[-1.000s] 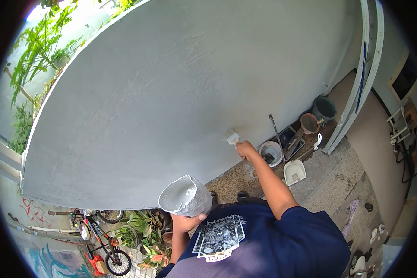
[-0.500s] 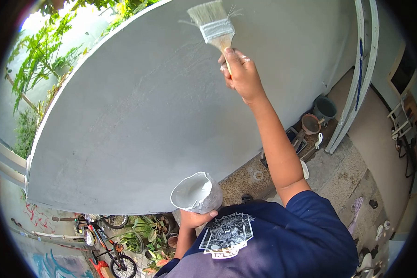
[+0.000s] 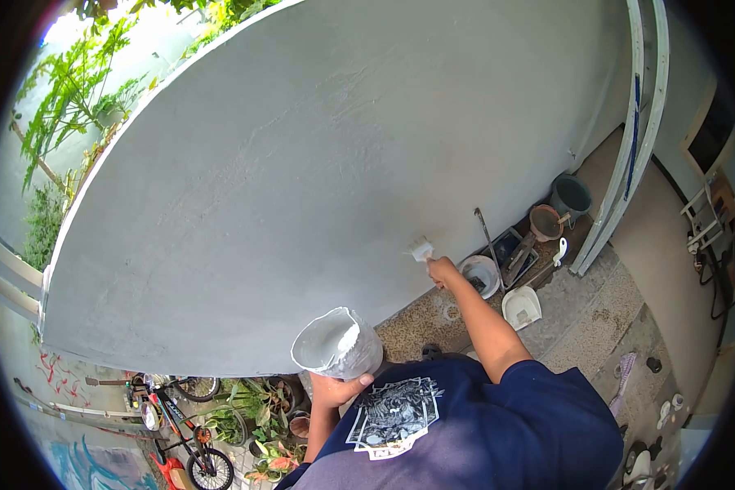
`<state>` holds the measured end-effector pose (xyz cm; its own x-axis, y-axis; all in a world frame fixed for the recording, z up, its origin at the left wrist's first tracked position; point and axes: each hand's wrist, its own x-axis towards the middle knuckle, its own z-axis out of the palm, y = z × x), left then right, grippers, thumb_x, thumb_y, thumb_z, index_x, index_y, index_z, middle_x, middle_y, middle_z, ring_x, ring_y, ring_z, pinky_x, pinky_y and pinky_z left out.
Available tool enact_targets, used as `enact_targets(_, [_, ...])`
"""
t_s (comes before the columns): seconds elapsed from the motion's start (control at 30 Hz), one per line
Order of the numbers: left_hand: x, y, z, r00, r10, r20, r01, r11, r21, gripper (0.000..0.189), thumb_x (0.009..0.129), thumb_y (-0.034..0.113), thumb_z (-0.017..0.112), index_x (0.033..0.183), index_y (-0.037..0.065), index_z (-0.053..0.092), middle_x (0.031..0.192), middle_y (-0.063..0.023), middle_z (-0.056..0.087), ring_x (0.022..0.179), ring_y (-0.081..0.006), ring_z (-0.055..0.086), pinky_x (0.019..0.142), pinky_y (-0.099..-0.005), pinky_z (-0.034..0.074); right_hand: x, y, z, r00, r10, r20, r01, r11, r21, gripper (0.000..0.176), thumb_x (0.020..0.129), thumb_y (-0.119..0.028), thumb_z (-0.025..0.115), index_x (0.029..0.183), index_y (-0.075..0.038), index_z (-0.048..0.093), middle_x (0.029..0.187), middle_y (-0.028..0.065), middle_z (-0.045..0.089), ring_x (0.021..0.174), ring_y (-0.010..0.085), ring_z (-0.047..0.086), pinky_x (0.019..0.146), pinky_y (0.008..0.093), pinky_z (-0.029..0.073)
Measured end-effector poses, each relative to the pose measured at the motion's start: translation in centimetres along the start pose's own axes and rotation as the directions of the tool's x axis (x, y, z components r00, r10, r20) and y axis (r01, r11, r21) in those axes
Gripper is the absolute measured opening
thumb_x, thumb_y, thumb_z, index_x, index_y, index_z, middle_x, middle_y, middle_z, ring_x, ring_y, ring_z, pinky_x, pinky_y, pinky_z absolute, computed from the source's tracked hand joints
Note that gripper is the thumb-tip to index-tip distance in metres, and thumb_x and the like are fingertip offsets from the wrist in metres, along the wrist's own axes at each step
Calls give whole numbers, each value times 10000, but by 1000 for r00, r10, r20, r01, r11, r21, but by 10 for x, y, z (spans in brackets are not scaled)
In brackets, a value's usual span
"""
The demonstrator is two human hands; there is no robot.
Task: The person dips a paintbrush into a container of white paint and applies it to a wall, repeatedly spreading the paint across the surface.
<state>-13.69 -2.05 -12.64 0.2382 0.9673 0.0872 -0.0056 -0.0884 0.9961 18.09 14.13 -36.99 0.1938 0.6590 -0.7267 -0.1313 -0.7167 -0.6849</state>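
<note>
My right hand [image 3: 443, 270] grips a paintbrush [image 3: 421, 248] and presses its bristles against the lower part of a large grey wall [image 3: 302, 171]. My arm is stretched down and away from me. My left hand [image 3: 335, 389] holds a paint-smeared container [image 3: 335, 345] of white paint from below, close to my chest. I wear a dark blue T-shirt with a white print.
At the wall's foot stand a white bucket [image 3: 480, 274], a dark tray [image 3: 510, 245], a brown pot [image 3: 545, 220], a dark bucket [image 3: 571, 195] and a white dustpan [image 3: 520, 307]. A white door frame [image 3: 629, 155] is at right. Bicycles [image 3: 180, 425] and potted plants [image 3: 261, 408] are at lower left.
My right hand swept the brush from high on the wall down to its lower part. The container in my left hand stayed in about the same place.
</note>
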Motion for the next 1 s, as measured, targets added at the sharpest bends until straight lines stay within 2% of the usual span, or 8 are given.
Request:
enact_targets(0.17, [-3,-4,-11,997,-54,59,51,997,50,900,633,295,939,1350,-54,522,1288,-160,616,1171,-273,608,1027,-417,465,-132,-149,0,863,-504,14,502,862,70,345,1042,-334,546,856,-46,575,595,-34,456,428,63,342,382,266,250])
enact_targets(0.27, [3,4,-1,999,-35,37,37,998,-57,875,621,301,950,1318,-51,554,1257,-153,633,1147,-263,617,1016,-411,472,-209,-219,-14,646,-763,-12,741,623,252,361,1057,-366,531,857,-69,571,590,-48,425,441,35,313,401,235,227])
enact_targets(0.47, [5,3,-7,995,-20,96,17,999,35,882,607,301,954,1314,-46,557,1277,-163,626,1168,-268,611,1024,-419,472,-256,-298,-9,453,-891,9,817,420,395,435,1058,-466,501,830,-97,535,589,-41,413,447,35,311,413,233,247])
enact_targets(0.63, [6,1,1,998,-4,64,1,999,42,885,599,314,955,1316,-34,569,1273,-157,633,1174,-267,611,1027,-420,469,-86,-154,39,737,-658,153,569,727,385,535,1035,-583,463,740,-138,486,553,-37,435,419,72,380,393,269,319])
enact_targets(0.7, [4,8,2,998,-32,54,30,999,39,884,604,308,954,1321,-36,567,1280,-157,632,1172,-267,614,1028,-420,468,-28,-52,62,800,-600,6,582,779,231,577,1017,-639,440,744,-132,464,562,-13,422,388,93,343,367,275,280])
enact_targets(0.73, [3,13,0,998,-31,49,29,999,38,881,606,307,954,1320,-37,567,1278,-156,633,1167,-268,617,1027,-420,469,-22,-21,56,952,-272,138,243,950,195,586,1003,-639,473,755,-109,473,567,-4,429,383,106,347,361,289,275])
enact_targets(0.8, [0,13,2,999,-37,39,35,999,41,879,608,306,954,1318,-39,568,1275,-156,634,1163,-269,619,1026,-420,469,-6,22,48,979,164,122,-164,986,-13,577,994,-620,515,778,-86,490,578,3,442,383,114,334,363,295,264])
enact_targets(1.0, [-7,2,-5,997,-71,-40,72,997,6,901,634,330,948,1333,-64,538,1280,-167,621,1160,-268,618,1019,-421,477,-53,-48,42,947,-319,31,314,943,109,519,1037,-488,515,774,-43,566,570,1,483,402,129,391,386,337,311])
